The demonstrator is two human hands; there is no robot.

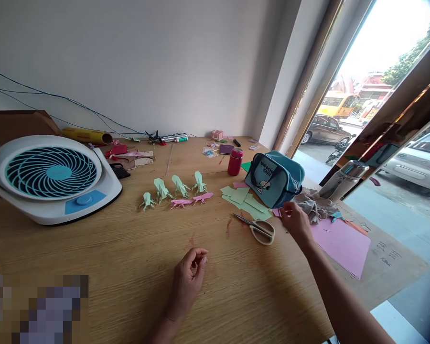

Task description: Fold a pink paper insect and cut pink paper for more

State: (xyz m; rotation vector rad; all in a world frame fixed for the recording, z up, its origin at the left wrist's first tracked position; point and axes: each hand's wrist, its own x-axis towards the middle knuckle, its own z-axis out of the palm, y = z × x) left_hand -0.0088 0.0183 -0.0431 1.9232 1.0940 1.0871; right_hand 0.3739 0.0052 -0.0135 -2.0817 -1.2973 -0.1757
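My left hand [190, 273] rests over the front of the table, its fingers curled in toward the thumb with nothing visible in them. Further right, my right hand [294, 220] reaches to the front corner of a blue lunch bag [272, 177]. Its fingers are closed beside a small pink paper piece [276, 212]; whether they grip it is hidden. Scissors with pale handles [262, 231] lie left of this hand, blades slightly apart. Behind them spread several light green paper pieces [245, 200]. Folded green paper insects [162, 188] and pink ones [202, 197] stand mid-table.
A white fan [53, 177] occupies the left side. A red jar [235, 161] stands behind the green paper. On the right are a crumpled grey cloth [313, 204], large pink sheets [342, 243] and a steel flask [346, 179]. Small clutter lines the wall.
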